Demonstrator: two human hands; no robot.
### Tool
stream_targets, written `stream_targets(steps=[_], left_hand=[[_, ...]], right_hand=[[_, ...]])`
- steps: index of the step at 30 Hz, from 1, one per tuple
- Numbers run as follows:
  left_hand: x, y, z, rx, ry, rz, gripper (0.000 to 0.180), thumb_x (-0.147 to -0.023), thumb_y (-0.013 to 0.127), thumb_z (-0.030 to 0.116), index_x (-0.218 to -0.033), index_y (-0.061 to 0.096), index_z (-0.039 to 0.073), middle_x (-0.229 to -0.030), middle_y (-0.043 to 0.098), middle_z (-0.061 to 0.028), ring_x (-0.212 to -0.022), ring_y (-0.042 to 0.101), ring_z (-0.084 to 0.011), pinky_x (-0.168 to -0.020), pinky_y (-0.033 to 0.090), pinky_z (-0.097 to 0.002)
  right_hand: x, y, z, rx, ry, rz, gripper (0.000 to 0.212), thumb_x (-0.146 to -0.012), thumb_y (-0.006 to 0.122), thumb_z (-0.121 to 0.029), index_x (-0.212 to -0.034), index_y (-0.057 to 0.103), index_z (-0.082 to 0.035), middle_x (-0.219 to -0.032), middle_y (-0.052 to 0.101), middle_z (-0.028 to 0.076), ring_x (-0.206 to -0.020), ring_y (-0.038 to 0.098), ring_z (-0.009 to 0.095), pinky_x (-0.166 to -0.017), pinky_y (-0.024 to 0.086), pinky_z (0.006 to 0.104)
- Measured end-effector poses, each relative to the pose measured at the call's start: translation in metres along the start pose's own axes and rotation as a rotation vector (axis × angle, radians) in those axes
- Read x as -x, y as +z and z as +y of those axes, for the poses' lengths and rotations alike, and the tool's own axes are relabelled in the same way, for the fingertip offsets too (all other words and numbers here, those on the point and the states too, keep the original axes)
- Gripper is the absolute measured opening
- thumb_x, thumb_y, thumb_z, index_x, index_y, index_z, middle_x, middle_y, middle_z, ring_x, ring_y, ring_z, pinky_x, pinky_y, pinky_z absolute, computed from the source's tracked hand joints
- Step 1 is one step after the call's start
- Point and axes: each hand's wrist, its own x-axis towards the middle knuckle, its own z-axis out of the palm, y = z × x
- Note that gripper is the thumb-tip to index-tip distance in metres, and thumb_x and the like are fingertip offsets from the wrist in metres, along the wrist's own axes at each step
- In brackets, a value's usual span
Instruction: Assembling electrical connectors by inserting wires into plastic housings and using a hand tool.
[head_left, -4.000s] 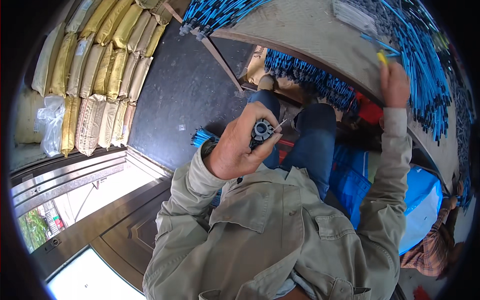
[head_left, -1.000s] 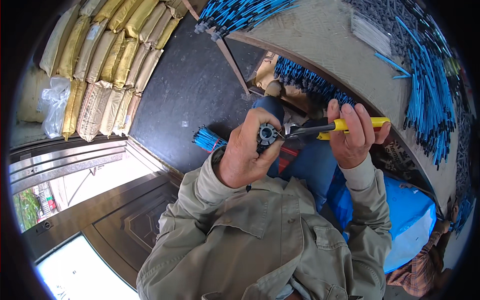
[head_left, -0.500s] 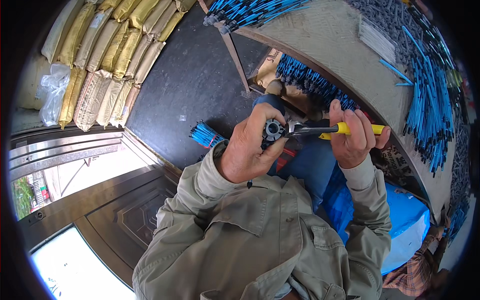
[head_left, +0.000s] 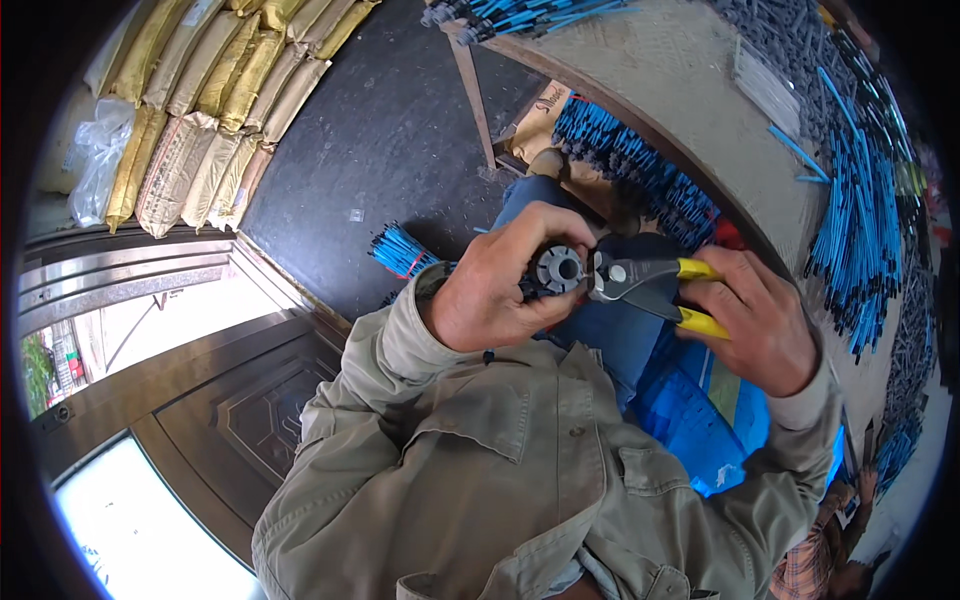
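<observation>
Holding a dark, round part (head_left: 557, 268) over the lap, slotted end facing up, left hand (head_left: 505, 280) clenched about its sides. Right hand (head_left: 755, 320) grasping the yellow handles of the pliers (head_left: 637, 275), which stand spread. Steel nose is right at the part's rim; whether it has bitten, I can't tell. Step in hand, by my reading: pliers work at that rim. Next move seems to call for a still left grip and a careful squeeze from the right, nose kept square to the rim. In the way: left thumb and fingertips, very near the steel and hiding much of the part. Jeans (head_left: 600, 340) below, so little room to drop the elbows. Around: desk (head_left: 650, 60) ahead and to the right, carrying blue rods (head_left: 865, 230), grey pieces (head_left: 790, 50) and clear strips (head_left: 768, 85); more rods beneath it. A tied bundle (head_left: 395, 248) near the left forearm. Sacks (head_left: 180, 160) stacked far left, well clear of the work. Blue sheeting (head_left: 700, 420) beside the right forearm; a co-worker's checked sleeve (head_left: 803, 570) beyond.
</observation>
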Motion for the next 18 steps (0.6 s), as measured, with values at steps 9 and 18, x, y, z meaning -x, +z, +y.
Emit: stream_targets(steps=[9,18], left_hand=[[-0.009,-0.005,-0.006,0.141,0.221,-0.364,0.055,-0.055,0.083,0.025,-0.1,0.061,0.001,-0.087,0.062,-0.0068,-0.076,0.059,-0.0175,-0.065,0.043,-0.028],[-0.006,-0.002,-0.012,0.174,0.16,-0.215,0.059,-0.052,0.081,0.035,-0.096,0.063,0.0,-0.088,0.065,-0.0086,-0.074,0.06,-0.0213,-0.068,0.042,-0.0314]], right_hand=[[0.028,-0.004,-0.018,-0.762,0.246,-0.386,0.044,-0.079,0.068,-0.029,-0.105,0.049,0.002,-0.095,0.061,0.014,-0.074,0.063,0.024,-0.064,0.051,0.032],[0.025,0.01,-0.048,-0.041,0.126,0.047,0.062,-0.078,0.07,-0.025,-0.124,0.039,0.002,-0.098,0.062,0.018,-0.072,0.064,0.022,-0.063,0.053,0.0294]])
